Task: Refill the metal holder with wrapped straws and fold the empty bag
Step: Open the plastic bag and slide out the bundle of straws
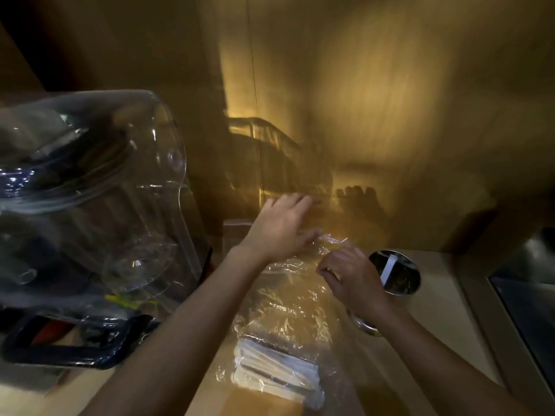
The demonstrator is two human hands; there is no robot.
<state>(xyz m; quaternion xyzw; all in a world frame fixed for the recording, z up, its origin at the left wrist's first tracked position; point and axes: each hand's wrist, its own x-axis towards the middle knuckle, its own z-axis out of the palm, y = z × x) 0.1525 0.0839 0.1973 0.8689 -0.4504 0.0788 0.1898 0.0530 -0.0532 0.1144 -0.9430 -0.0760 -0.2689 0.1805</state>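
A clear plastic bag (pixel 288 313) lies lengthwise on the wooden counter, crinkled and mostly flat. Several white wrapped straws (pixel 279 370) sit bunched in its near end. My left hand (pixel 282 229) rests at the bag's far end, fingers spread, thumb and fingers on the plastic edge. My right hand (pixel 351 277) pinches the same far edge from the right side. Just right of the bag stands the round metal holder (pixel 396 274), seen from above, with one white wrapped straw inside it. My right wrist hides the holder's lower part.
A large clear plastic cover (pixel 99 187) over stacked dishes stands at the left, on a dark blue tray (pixel 72 352). A wooden wall rises behind the counter. A steel sink edge (pixel 528 295) is at the right. A light cardboard piece (pixel 255 403) lies near the front edge.
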